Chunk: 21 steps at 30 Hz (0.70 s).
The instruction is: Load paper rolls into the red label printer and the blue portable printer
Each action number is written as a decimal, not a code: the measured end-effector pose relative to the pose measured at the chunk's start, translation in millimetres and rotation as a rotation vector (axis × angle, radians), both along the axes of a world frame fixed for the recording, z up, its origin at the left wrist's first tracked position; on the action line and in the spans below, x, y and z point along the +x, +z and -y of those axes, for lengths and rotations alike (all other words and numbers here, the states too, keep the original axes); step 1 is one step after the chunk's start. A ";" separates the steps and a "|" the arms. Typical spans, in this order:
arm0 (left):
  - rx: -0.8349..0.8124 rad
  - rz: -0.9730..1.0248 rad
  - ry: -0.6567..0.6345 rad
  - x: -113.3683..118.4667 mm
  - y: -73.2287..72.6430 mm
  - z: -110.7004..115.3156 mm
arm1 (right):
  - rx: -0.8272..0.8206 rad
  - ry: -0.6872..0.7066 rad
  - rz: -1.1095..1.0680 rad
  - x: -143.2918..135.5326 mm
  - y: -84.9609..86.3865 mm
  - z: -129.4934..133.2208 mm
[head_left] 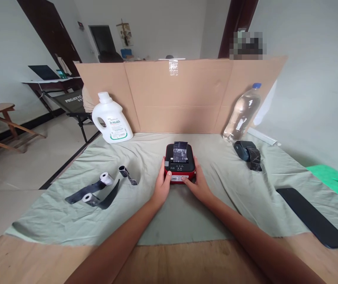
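Note:
A small red and black printer [179,169] sits on the green cloth in front of me, with a dark printed paper strip [180,152] standing up out of its top slot. My left hand [162,184] is closed against its left side. On the opposite side my right hand [198,184] grips it, the thumb on the label at the front. To the left lie two paper rolls [106,178] with dark strips unrolled from them, and a smaller curled dark strip [124,172]. A second, black device [241,150] with a dark strip hanging from it is at the right.
A cardboard panel [180,98] stands along the back. In front of it are a white detergent bottle [114,122] and a tilted clear bottle [242,114]. A long black slab [313,217] lies at the right, near a green plastic surface [333,183].

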<state>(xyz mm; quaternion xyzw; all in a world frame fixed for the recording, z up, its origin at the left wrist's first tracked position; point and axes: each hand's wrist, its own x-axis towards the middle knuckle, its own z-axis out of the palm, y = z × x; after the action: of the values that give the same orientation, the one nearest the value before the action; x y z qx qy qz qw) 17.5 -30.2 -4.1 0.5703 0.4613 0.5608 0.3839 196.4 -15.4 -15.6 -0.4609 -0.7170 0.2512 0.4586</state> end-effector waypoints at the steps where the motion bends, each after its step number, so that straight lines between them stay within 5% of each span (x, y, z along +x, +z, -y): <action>1: 0.002 0.001 -0.001 0.1 -0.8 0.2 | 0.001 -0.007 -0.014 -0.3 0.7 0.4; 21: 0.102 0.089 0.047 -0.2 -4.5 -4.8 | 0.000 0.008 -0.089 1.4 -1.4 0.9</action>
<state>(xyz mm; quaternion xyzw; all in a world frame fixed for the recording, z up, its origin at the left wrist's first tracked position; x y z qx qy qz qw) 17.3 -25.4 -8.6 0.5525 0.4278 0.6176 0.3611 197.9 -16.3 -17.0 -0.4465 -0.6977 0.2733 0.4890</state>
